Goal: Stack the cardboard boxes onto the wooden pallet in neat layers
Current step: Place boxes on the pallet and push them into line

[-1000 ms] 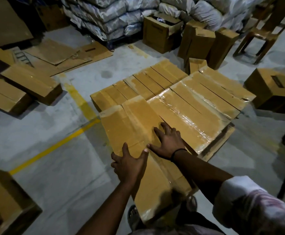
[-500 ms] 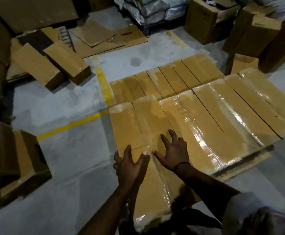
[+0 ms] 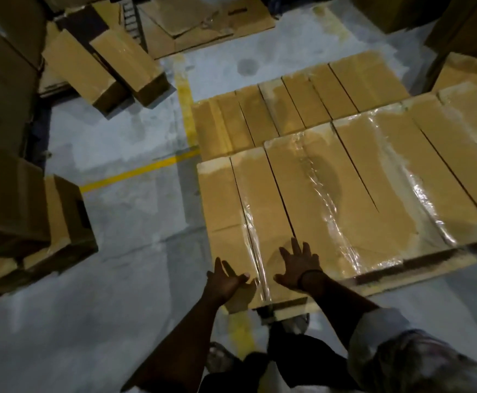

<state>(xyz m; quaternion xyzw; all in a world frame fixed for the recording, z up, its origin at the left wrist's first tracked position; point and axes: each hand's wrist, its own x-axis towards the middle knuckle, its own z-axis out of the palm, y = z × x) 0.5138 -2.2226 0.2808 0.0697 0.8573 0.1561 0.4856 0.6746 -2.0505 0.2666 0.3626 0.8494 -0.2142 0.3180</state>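
Long brown cardboard boxes lie side by side in one flat layer on a low wooden pallet [image 3: 418, 272], whose edge shows at the near right. The nearest left box [image 3: 226, 211] lies level in the row, wrapped in shiny film. My left hand [image 3: 226, 280] rests with spread fingers on that box's near end. My right hand [image 3: 298, 265] lies flat, fingers straight, on the neighbouring box [image 3: 263, 199] beside it. A second row of shorter boxes [image 3: 288, 109] fills the far side of the layer. Neither hand grips anything.
Loose boxes [image 3: 104, 66] lie on the grey floor at the far left, and a stack of boxes [image 3: 27, 211] stands at the near left. Flattened cardboard [image 3: 203, 21] covers the floor at the back. More boxes [image 3: 467, 72] stand at the far right. A yellow floor line [image 3: 135, 174] runs leftward.
The box under my hands has slid forward and dropped flat into the row. Both hands have moved to its near end, and my view has tilted further down.
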